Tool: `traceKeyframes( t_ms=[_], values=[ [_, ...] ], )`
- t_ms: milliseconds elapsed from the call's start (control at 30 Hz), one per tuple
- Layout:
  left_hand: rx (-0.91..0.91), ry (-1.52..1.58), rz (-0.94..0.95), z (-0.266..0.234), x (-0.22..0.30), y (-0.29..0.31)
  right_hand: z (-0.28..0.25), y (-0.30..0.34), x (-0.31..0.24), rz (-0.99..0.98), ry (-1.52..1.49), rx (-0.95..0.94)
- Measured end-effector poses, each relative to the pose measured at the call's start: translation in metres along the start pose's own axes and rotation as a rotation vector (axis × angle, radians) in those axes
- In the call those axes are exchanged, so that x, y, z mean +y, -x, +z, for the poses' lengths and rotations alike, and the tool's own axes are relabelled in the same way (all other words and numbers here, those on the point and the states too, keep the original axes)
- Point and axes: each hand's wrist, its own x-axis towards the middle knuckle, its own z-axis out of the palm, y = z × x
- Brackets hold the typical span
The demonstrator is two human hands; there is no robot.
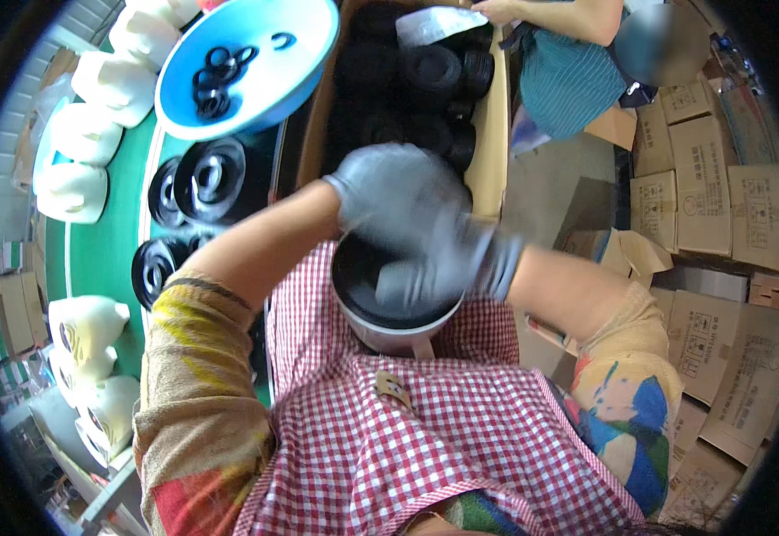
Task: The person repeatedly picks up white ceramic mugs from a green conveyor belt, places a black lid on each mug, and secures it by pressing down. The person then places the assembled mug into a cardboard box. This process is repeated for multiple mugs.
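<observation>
A round pot-like vessel [380, 338] with a pale outer wall and a dark top or inside rests on my lap. Over its far edge is my left hand [398, 192], in a grey glove and blurred by motion. My right hand [452, 268], gloved the same way, reaches across the vessel's dark top from the right, its fingers smeared. The hands overlap, so whether either one holds a part cannot be made out. Just beyond them stands an open carton [496, 134] filled with round black parts [431, 70].
To the left, a green conveyor belt [94, 255] carries white housings [72, 192] and black discs [210, 179]. A blue basin [269, 85] holds black rings [212, 76]. At the far right, a co-worker's hand [496, 11] touches a clear bag [438, 25]. Cardboard boxes [702, 179] are stacked at right.
</observation>
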Motion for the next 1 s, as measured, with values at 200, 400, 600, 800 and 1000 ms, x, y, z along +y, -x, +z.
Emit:
traceKeyframes(
  t_ms=[200,400,600,800,1000],
  values=[
    [0.648,0.652,-0.465,0.072,-0.092,0.111,0.007,0.054,0.040,0.824,-1.011,-0.313],
    [0.441,1.216,-0.548,0.108,-0.024,0.200,-0.050,0.065,-0.017,0.702,-0.961,0.103],
    [0.235,1.539,-0.381,0.127,0.050,0.215,-0.066,0.047,-0.058,0.452,-1.123,0.599],
    [1.112,2.113,0.093,0.094,0.054,0.277,-0.008,-0.015,-0.035,0.394,-1.423,0.404],
    [1.704,1.252,-0.119,0.011,-0.058,0.382,0.046,-0.043,-0.017,0.393,-0.858,0.216]
  ],
)
